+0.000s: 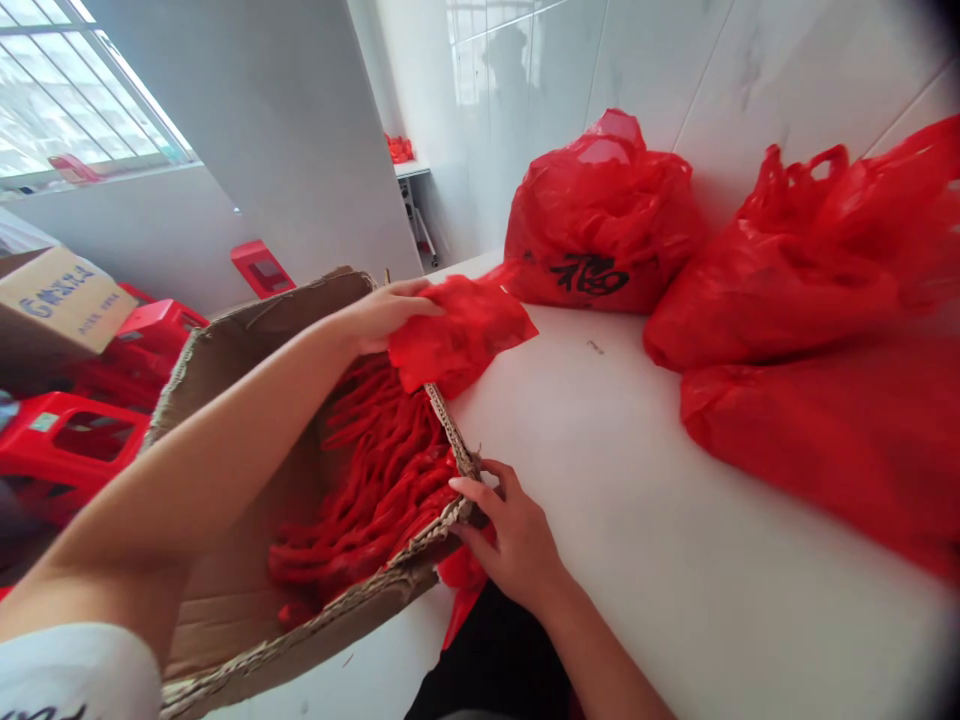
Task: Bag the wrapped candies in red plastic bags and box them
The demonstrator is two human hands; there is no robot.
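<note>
My left hand (386, 315) reaches across the open cardboard box (232, 350) and grips a bunched red plastic bag (469, 330) at the box's far right rim. Inside the box, many thin folded red plastic bags (375, 480) lie in a row along the right wall. My right hand (517, 545) has its fingers and thumb around the near right corner of the box. Below that corner, a piece of red plastic (465, 580) hangs beside a dark garment.
Filled red plastic bags stand along the tiled wall, one bearing a black printed character (592, 275). The white tabletop (592, 480) stretches to the right. Red plastic stools (75, 440) and another carton (67, 300) are at the left, below a barred window (75, 90).
</note>
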